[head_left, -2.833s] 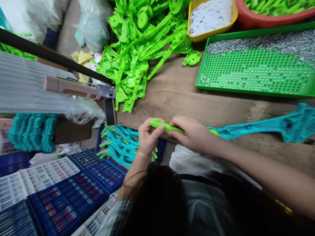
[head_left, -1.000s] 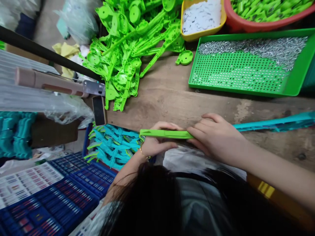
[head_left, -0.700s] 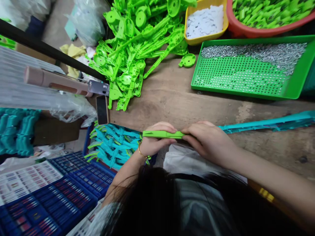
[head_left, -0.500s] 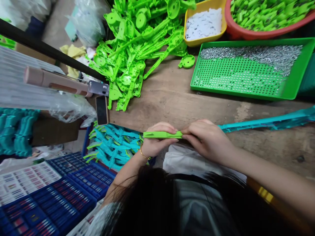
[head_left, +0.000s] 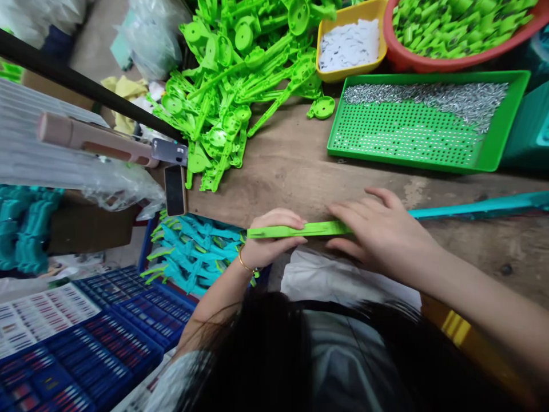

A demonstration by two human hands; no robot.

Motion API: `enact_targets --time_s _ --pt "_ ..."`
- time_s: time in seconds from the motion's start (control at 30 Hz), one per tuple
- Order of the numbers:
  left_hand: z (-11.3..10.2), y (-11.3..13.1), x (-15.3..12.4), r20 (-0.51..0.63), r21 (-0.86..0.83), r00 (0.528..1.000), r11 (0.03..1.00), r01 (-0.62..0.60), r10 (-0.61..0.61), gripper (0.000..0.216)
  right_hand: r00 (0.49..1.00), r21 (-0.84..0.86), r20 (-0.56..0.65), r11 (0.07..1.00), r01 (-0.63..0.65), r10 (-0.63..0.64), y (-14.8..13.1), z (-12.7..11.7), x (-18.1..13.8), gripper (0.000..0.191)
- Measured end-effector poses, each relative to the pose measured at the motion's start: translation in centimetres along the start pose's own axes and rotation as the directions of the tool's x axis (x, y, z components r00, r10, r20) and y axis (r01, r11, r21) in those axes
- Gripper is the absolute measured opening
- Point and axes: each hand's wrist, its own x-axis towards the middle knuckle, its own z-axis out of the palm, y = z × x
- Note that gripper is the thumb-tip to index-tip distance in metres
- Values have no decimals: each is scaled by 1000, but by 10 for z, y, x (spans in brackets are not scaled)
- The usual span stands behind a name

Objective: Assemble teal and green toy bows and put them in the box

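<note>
A long, narrow plastic piece, bright green (head_left: 319,229) at the left and teal (head_left: 480,207) at the right, lies across the near edge of the bench. My left hand (head_left: 274,237) is closed around its green end, thumb and fingers on opposite sides. My right hand (head_left: 377,232) lies over the middle of the piece with fingers spread and thumb apart. It hides the place where green gives way to teal, so I cannot tell how the two parts meet.
Loose green plastic parts (head_left: 218,114) pile up at the back left. A green perforated tray (head_left: 403,123) holds metal pins. Behind it stand a yellow bin (head_left: 321,63) of white bits and a red tub (head_left: 429,62). A phone (head_left: 175,191) rests at the left edge.
My right hand has opened from a pinch on the green part and spread its fingers over the piece, slightly further right. My left hand keeps its grip. The view has shifted slightly.
</note>
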Motion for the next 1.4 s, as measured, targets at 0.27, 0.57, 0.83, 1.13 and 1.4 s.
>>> enact_targets --time_s 0.27,0.57,0.83,1.13,1.4 --pt "50 -31 1 -130 -14 990 998 -54 52 35 998 -57 -24 997 50 -51 4 2 -7 24" --pt "57 -25 4 -185 45 974 991 -123 129 31 995 -35 -61 997 71 -73 6 5 -10 25" --pt "15 -15 2 -48 99 992 989 -110 116 33 1000 -62 -24 998 13 -15 2 -2 -6 21" --pt "12 -4 6 29 119 987 979 -163 161 21 980 241 -201 968 65 -16 -11 21 5 16" --pt "12 -5 12 9 126 983 975 -183 183 19 995 200 -103 980 13 8 -5 12 3 19"
